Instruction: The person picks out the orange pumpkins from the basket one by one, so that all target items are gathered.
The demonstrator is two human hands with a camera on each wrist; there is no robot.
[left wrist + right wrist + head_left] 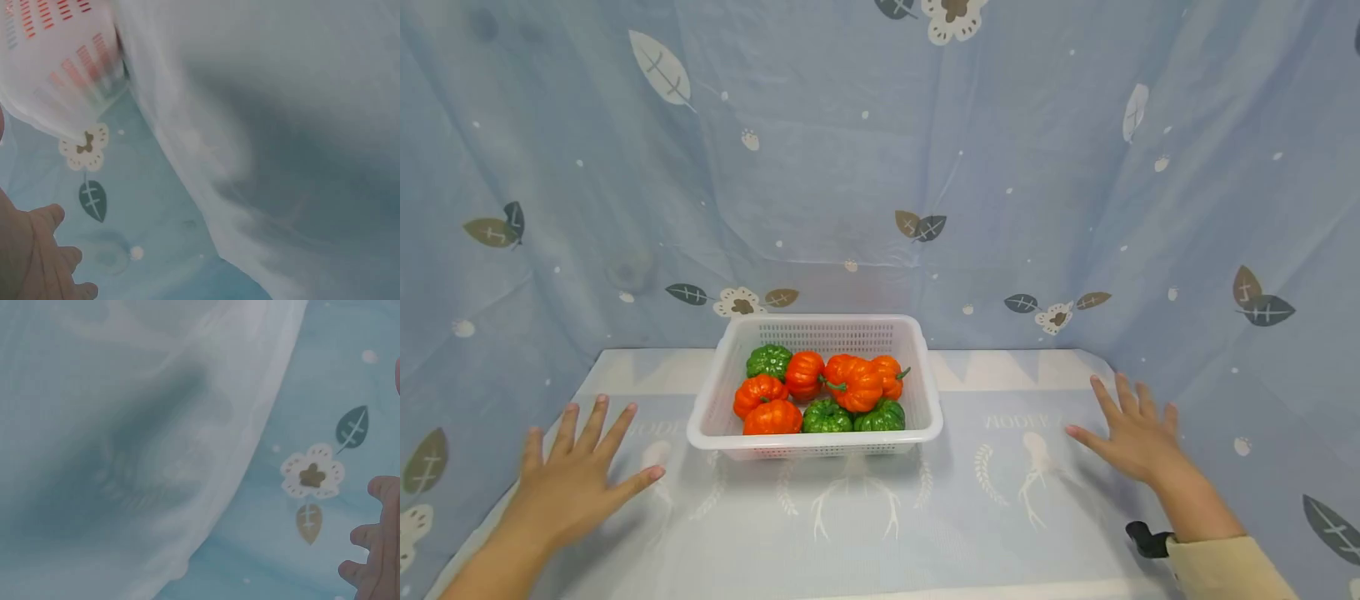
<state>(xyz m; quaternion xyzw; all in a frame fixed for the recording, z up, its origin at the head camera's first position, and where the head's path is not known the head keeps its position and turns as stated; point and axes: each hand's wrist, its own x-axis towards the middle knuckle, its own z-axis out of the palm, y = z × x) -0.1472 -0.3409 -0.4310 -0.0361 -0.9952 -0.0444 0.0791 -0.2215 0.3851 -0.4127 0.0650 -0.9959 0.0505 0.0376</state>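
Fingers spread wide, the left hand (563,483) hovers over the left side of the table, left of a white plastic basket (700,425), and holds nothing. On the right, the right hand (1138,437) is likewise spread and bare, well away from the basket. Inside the basket lie several orange pumpkin-shaped vegetables (856,383) with green stems, and 3 green ones, including a green pumpkin-shaped vegetable (827,416) at the front. The left wrist view catches the basket (62,94) and part of the left hand (31,256). Part of the right hand (378,550) shows in the right wrist view.
A pale patterned cloth covers the table (955,533). Blue curtain fabric (820,167) with leaf and flower prints hangs behind and along both sides. A black strap piece (1146,540) sits at the right wrist, by a beige sleeve (1228,571).
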